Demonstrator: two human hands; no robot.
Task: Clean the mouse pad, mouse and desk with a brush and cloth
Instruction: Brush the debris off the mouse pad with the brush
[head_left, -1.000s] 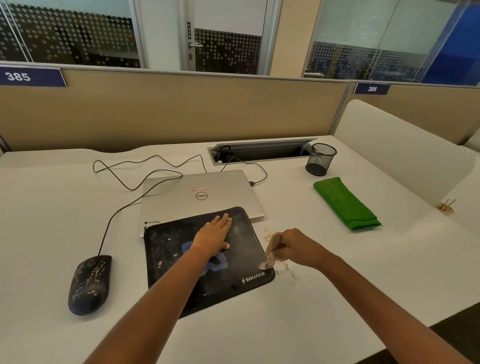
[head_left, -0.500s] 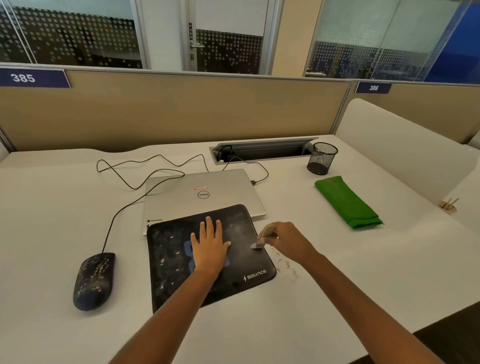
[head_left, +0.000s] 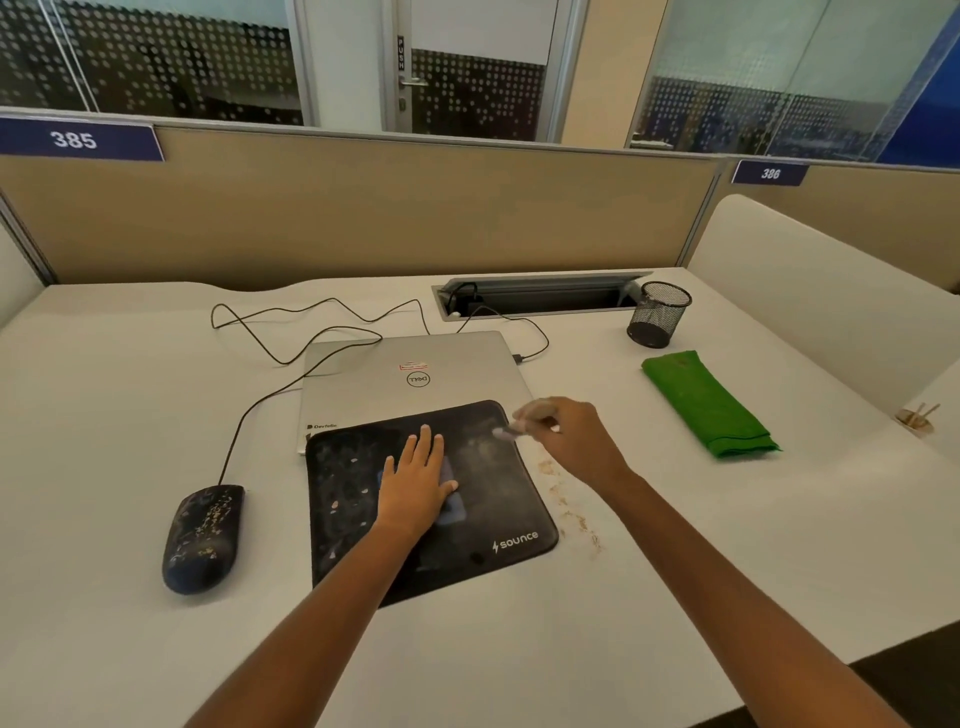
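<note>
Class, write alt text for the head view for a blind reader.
Left hand presses flat on a dusty black mouse pad; right hand holds a small brush at its far corner. Dirty mouse, closed laptop and green cloth lie on the white desk.

Open desk (head_left: 701, 571) is stretching between the mouse pad (head_left: 498, 493) and the green cloth (head_left: 706, 405) (crumbs (head_left: 563, 499) lying there). The laptop (head_left: 415, 374) is closing off the pad's far edge; mouse (head_left: 202, 538) and cable (head_left: 249, 415) are flanking its left.
</note>
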